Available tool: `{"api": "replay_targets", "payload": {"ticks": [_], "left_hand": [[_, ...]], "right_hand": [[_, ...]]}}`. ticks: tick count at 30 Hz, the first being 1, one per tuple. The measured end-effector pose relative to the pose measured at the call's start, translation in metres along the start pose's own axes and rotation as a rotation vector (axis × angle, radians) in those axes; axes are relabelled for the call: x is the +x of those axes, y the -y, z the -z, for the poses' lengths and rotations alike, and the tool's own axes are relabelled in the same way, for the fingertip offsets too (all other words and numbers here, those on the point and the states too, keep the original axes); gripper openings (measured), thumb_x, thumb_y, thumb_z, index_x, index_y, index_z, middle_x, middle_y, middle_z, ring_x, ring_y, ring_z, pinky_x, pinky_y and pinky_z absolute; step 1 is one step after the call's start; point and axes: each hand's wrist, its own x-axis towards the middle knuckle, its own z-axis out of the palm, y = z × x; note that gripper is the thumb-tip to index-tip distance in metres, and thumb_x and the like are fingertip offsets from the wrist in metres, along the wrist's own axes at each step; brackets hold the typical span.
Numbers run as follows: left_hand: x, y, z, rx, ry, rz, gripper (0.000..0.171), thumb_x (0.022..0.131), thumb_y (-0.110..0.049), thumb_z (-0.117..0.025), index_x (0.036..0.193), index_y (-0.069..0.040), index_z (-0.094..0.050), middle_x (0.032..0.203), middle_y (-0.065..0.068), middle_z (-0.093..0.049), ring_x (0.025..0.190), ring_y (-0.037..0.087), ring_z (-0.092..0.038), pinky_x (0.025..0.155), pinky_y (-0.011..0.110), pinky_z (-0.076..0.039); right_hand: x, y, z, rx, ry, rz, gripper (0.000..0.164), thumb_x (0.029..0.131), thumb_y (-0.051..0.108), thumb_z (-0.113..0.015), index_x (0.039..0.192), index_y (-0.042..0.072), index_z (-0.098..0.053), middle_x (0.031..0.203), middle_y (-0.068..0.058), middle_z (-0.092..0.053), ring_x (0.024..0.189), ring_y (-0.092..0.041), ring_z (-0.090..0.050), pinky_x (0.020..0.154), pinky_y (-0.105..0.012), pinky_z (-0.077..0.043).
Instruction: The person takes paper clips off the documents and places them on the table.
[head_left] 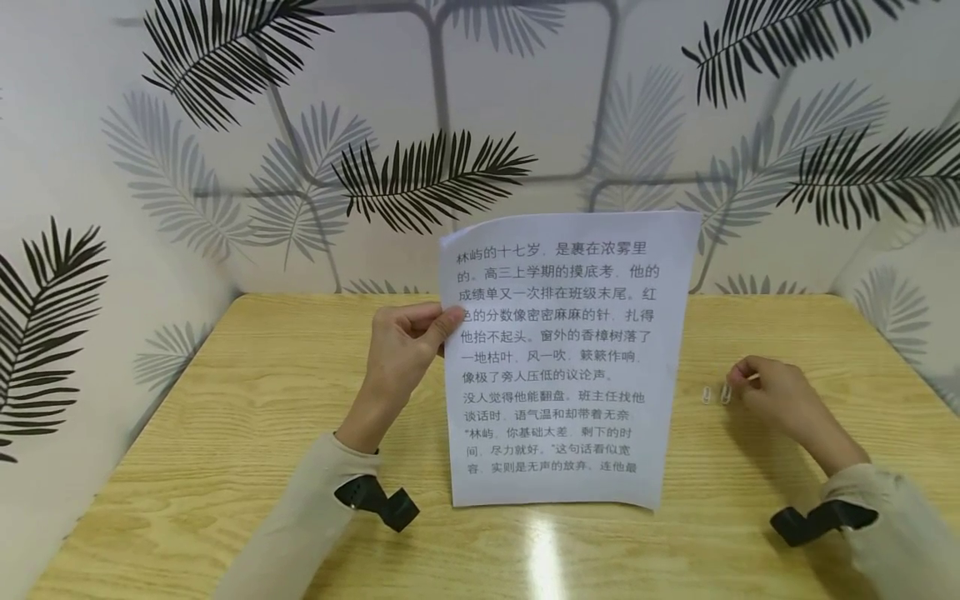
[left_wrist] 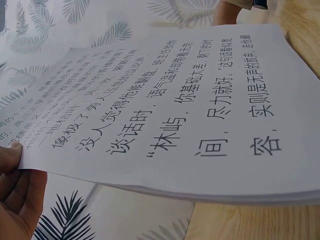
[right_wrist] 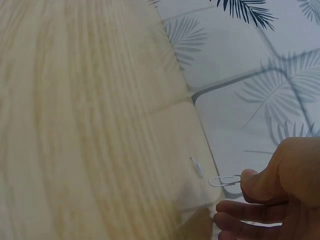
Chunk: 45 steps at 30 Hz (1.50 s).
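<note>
A stack of printed paper sheets (head_left: 562, 358) stands nearly upright above the table, its text facing me. My left hand (head_left: 405, 350) pinches its left edge, thumb on the printed side. In the left wrist view the layered lower edge of the sheets (left_wrist: 225, 196) shows more than one sheet. To the right of the paper, my right hand (head_left: 776, 396) pinches a white paper clip (right_wrist: 225, 181) between thumb and finger. A second paper clip (head_left: 707, 396) lies on the table just left of that hand.
The wooden table (head_left: 300, 467) stretches under both arms. Behind it rises a wall (head_left: 525, 100) with a leaf pattern. A black wrist camera (head_left: 382, 502) is strapped to the left sleeve, another wrist camera (head_left: 821, 521) to the right one.
</note>
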Motion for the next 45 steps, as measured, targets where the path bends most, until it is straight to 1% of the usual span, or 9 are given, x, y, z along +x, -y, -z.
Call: {"api": "replay_targets", "payload": {"ticks": [4, 10, 14, 19, 26, 32, 38, 40, 45], "left_hand": [[-0.001, 0.001, 0.000, 0.002, 0.003, -0.002, 0.015, 0.091, 0.002, -0.064, 0.097, 0.014, -0.070, 0.082, 0.026, -0.070, 0.058, 0.013, -0.068, 0.057, 0.025, -0.056], [-0.001, 0.002, 0.001, 0.012, 0.001, 0.002, 0.015, 0.091, 0.003, -0.063, 0.097, 0.015, -0.069, 0.082, 0.026, -0.070, 0.058, 0.013, -0.068, 0.057, 0.025, -0.056], [-0.001, 0.002, 0.001, 0.014, -0.010, 0.008, 0.015, 0.090, 0.002, -0.064, 0.097, 0.015, -0.070, 0.081, 0.026, -0.070, 0.056, 0.012, -0.067, 0.056, 0.024, -0.055], [-0.002, 0.002, 0.001, 0.009, -0.010, 0.014, 0.015, 0.090, 0.003, -0.064, 0.097, 0.014, -0.070, 0.081, 0.026, -0.070, 0.056, 0.012, -0.067, 0.056, 0.024, -0.055], [-0.001, -0.001, 0.001, 0.021, -0.009, -0.004, 0.013, 0.090, 0.002, -0.064, 0.094, 0.013, -0.071, 0.078, 0.025, -0.070, 0.055, 0.014, -0.067, 0.055, 0.024, -0.054], [0.001, -0.004, 0.001, 0.020, -0.004, -0.003, 0.014, 0.090, 0.003, -0.064, 0.097, 0.013, -0.070, 0.079, 0.025, -0.070, 0.055, 0.013, -0.066, 0.056, 0.024, -0.054], [0.000, -0.003, 0.001, 0.018, 0.002, 0.002, 0.014, 0.090, 0.003, -0.064, 0.097, 0.013, -0.070, 0.080, 0.026, -0.070, 0.055, 0.012, -0.066, 0.056, 0.024, -0.054], [0.000, -0.003, 0.001, 0.017, 0.002, 0.004, 0.014, 0.090, 0.003, -0.064, 0.097, 0.014, -0.070, 0.080, 0.026, -0.070, 0.055, 0.011, -0.066, 0.056, 0.024, -0.055], [0.000, -0.001, 0.001, 0.016, 0.000, 0.001, 0.014, 0.090, 0.003, -0.064, 0.096, 0.014, -0.070, 0.080, 0.026, -0.070, 0.056, 0.012, -0.067, 0.056, 0.024, -0.055]], "right_hand": [[0.000, -0.003, -0.006, 0.013, -0.006, -0.020, 0.014, 0.092, 0.002, -0.052, 0.093, -0.009, -0.060, 0.089, -0.024, -0.062, 0.074, -0.029, -0.055, 0.059, -0.034, -0.042], [0.001, -0.005, -0.011, 0.026, -0.033, 0.010, 0.012, 0.082, -0.007, -0.051, 0.090, -0.008, -0.060, 0.105, -0.034, -0.052, 0.084, -0.041, -0.054, 0.066, -0.043, -0.046], [0.002, -0.004, -0.013, 0.016, -0.058, 0.027, 0.007, 0.088, -0.004, -0.054, 0.088, -0.008, -0.059, 0.110, -0.036, -0.048, 0.089, -0.046, -0.054, 0.067, -0.048, -0.046], [0.000, -0.004, -0.017, 0.011, -0.073, 0.033, 0.015, 0.094, 0.002, -0.057, 0.085, -0.009, -0.059, 0.111, -0.039, -0.047, 0.092, -0.050, -0.053, 0.072, -0.055, -0.046], [0.000, -0.003, -0.020, 0.021, -0.074, 0.037, 0.017, 0.095, 0.003, -0.056, 0.088, -0.013, -0.059, 0.111, -0.038, -0.045, 0.092, -0.049, -0.051, 0.074, -0.056, -0.045], [-0.001, -0.003, -0.019, 0.029, -0.067, 0.034, 0.020, 0.096, 0.005, -0.055, 0.090, -0.014, -0.059, 0.111, -0.038, -0.044, 0.093, -0.050, -0.051, 0.075, -0.057, -0.045], [-0.002, -0.004, -0.020, 0.007, -0.089, 0.047, 0.015, 0.095, 0.004, -0.057, 0.088, -0.008, -0.060, 0.108, -0.037, -0.047, 0.090, -0.046, -0.051, 0.072, -0.053, -0.043], [-0.002, -0.005, -0.019, 0.004, -0.097, 0.050, 0.012, 0.094, 0.003, -0.057, 0.087, -0.006, -0.061, 0.106, -0.035, -0.049, 0.083, -0.041, -0.051, 0.067, -0.047, -0.041], [-0.007, 0.002, -0.012, 0.090, -0.091, 0.024, 0.021, 0.100, 0.014, -0.052, 0.102, -0.006, -0.060, 0.103, -0.029, -0.058, 0.078, -0.032, -0.059, 0.058, -0.032, -0.044]]}}
